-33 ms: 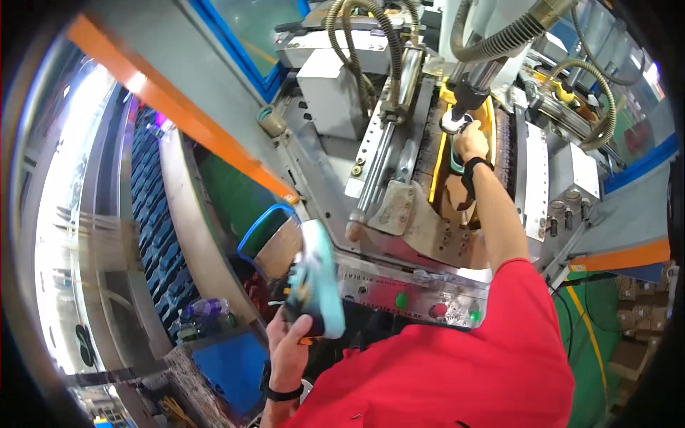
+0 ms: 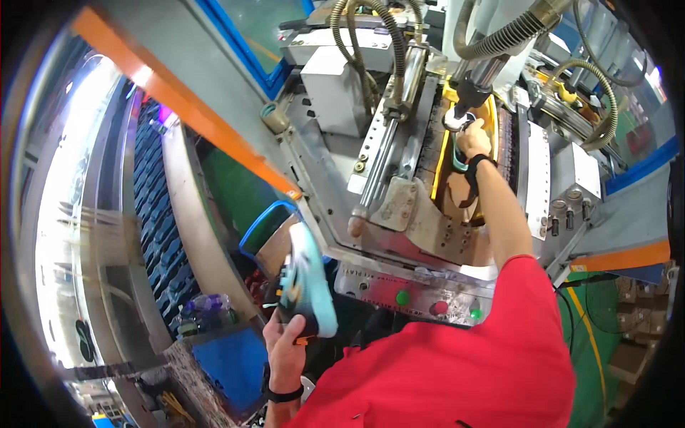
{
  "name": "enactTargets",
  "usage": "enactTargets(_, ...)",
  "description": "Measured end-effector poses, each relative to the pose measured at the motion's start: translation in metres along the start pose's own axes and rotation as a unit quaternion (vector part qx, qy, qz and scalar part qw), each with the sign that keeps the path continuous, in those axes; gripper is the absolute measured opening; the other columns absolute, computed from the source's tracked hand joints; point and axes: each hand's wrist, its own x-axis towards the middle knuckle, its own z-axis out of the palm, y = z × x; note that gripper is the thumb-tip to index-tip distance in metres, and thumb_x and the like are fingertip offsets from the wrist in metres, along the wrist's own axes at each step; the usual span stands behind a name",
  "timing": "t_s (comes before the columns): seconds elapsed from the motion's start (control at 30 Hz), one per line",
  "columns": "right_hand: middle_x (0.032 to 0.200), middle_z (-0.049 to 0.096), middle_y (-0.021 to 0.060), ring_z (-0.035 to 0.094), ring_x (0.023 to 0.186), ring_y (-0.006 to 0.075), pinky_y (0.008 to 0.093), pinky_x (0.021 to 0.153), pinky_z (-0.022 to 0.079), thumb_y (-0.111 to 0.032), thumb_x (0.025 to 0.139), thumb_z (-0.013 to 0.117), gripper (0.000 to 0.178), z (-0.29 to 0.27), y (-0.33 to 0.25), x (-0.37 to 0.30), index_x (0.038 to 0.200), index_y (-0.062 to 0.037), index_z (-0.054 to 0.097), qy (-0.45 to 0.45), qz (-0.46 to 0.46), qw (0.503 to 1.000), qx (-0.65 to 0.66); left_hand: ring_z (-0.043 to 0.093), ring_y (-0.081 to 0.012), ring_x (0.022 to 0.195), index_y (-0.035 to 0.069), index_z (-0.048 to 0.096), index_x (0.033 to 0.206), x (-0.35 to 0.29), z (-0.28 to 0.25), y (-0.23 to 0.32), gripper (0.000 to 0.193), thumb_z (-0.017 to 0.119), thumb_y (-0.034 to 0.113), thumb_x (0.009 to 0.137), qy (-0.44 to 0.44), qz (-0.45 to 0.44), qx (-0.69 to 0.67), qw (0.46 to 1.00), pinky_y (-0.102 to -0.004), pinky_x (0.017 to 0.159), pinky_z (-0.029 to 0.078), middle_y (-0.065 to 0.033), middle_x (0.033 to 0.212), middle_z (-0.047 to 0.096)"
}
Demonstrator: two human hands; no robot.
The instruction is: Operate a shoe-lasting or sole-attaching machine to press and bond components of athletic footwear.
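Observation:
My left hand [image 2: 289, 346], low and left of centre, grips a light-blue, white and black sports shoe [image 2: 308, 285] by one end. The shoe tilts upward, with its far end toward the machine. Reaching into the machine at upper right, my right hand [image 2: 474, 140] is closed on what looks like a second shoe [image 2: 458, 158]. Little of that shoe shows: a teal part below the fingers and a white piece above them. It sits within the yellow-edged opening [image 2: 437, 167], just under a dark press head [image 2: 472, 94]. My fingertips there are partly hidden.
Metal cylinders [image 2: 378, 153] and hoses [image 2: 514, 39] surround the opening. A panel with green and red buttons [image 2: 402, 297] runs along the machine's front. At left are an orange bar [image 2: 193, 107], a conveyor with blue ridges [image 2: 160, 235], a blue-rimmed bin [image 2: 246, 239] and plastic bottles [image 2: 207, 305].
My left hand and its shoe have shifted slightly left. The right hand stays at the shoe in the machine.

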Motion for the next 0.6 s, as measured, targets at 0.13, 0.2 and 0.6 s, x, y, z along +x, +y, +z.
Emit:
enactTargets(0.13,0.096,0.067,0.0261,0.065,0.087,0.0435,0.0501,0.076,0.052,-0.022,0.083,0.058,0.051,-0.04,-0.008,-0.044,0.124,0.0031,0.04,-0.021,-0.178,0.981,-0.072,0.065,-0.0178,0.084,-0.003,0.057,0.117,-0.045,-0.036,-0.033,0.031,0.059,0.011,0.09,0.15,0.018,-0.075,0.986,-0.0287,0.07,0.053,-0.0078,0.102,0.066)
enactTargets(0.2,0.093,0.067,0.0244,0.064,0.084,0.0429,0.0515,0.073,0.051,-0.019,0.084,0.059,0.041,-0.086,-0.031,-0.139,0.12,-0.0002,0.049,-0.053,-0.317,0.945,0.06,0.063,-0.0155,0.096,0.001,0.059,0.118,-0.067,-0.036,-0.049,0.032,0.063,0.013,0.088,0.191,0.016,-0.024,0.981,-0.0291,0.075,0.051,-0.0051,0.103,0.065)
enactTargets(0.6,0.095,0.061,0.016,0.056,0.094,0.0352,0.0448,0.082,0.045,-0.008,0.082,0.051,0.014,0.117,0.073,-0.366,0.089,-0.0035,0.062,-0.175,-0.59,0.769,0.171,0.063,-0.0142,0.092,-0.006,0.058,0.115,-0.183,-0.014,-0.11,0.03,0.061,0.015,0.093,0.245,-0.026,-0.272,0.93,-0.0292,0.081,0.051,-0.0078,0.105,0.065)
